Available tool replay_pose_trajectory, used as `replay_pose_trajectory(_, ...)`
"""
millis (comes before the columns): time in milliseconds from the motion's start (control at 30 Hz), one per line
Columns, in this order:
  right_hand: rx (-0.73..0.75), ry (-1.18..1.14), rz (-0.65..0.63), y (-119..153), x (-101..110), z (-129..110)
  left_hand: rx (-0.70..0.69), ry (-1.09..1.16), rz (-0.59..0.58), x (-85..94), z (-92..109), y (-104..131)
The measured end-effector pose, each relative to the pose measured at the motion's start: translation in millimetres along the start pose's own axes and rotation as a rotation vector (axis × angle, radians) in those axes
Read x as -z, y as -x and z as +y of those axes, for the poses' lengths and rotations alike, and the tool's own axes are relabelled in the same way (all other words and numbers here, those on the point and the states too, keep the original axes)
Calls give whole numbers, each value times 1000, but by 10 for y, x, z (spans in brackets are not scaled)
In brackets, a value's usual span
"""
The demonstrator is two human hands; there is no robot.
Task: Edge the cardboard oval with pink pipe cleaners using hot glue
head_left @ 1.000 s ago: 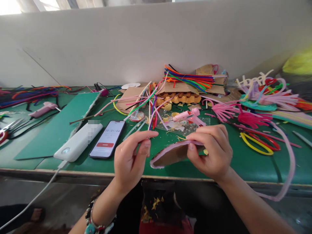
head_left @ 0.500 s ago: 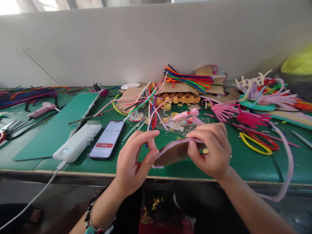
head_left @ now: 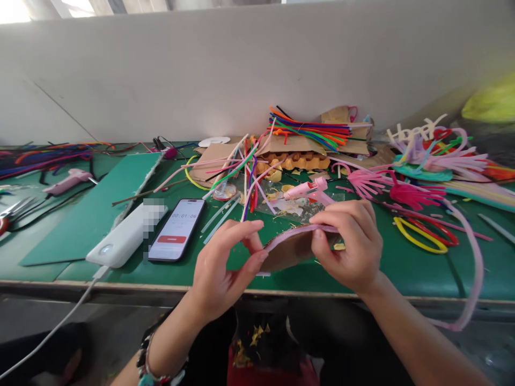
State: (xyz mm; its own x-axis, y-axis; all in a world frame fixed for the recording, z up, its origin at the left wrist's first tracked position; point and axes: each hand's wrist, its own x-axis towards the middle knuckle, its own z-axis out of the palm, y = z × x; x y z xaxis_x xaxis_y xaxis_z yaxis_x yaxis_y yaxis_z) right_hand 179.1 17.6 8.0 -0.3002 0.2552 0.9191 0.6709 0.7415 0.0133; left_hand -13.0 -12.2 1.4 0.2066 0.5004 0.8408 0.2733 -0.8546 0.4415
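A piece of brown cardboard [head_left: 290, 253] with a curved upper edge is held up between both hands at the front of the table. A pale pink pipe cleaner [head_left: 295, 231] runs along that curved edge. My left hand [head_left: 227, 268] pinches the left end of the edge between thumb and fingers. On the right, my right hand [head_left: 349, 246] is closed over the pipe cleaner and the board, thumb on the near face. Just behind the board lies a pink glue gun [head_left: 306, 188].
A phone [head_left: 176, 230] showing a timer and a white power bank [head_left: 126, 236] lie at left, by a green board [head_left: 96, 209]. Bundled pipe cleaners [head_left: 309, 130] rest on cardboard behind. Pink pipe-cleaner shapes [head_left: 416, 193] and a yellow loop [head_left: 418, 236] are at right. Scissors [head_left: 14, 214] lie far left.
My left fingers have shifted slightly right and down along the cardboard's edge, the index finger bending closer to the thumb. My right hand keeps its grip nearly in place.
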Motion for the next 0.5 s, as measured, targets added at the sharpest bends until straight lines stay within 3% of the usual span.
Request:
replay_pose_trajectory(133, 5, -7, -3, -4, 6, -9, 17, -113, 9, 16, 21, -30)
replay_pose_trajectory(233, 5, -7, -5, -3, 10, -25, 109, -116, 109, 28, 4, -10)
replay_pose_trajectory(500, -5, -12, -5, -12, 18, -71, 570, 365, 497, 36, -267, 3)
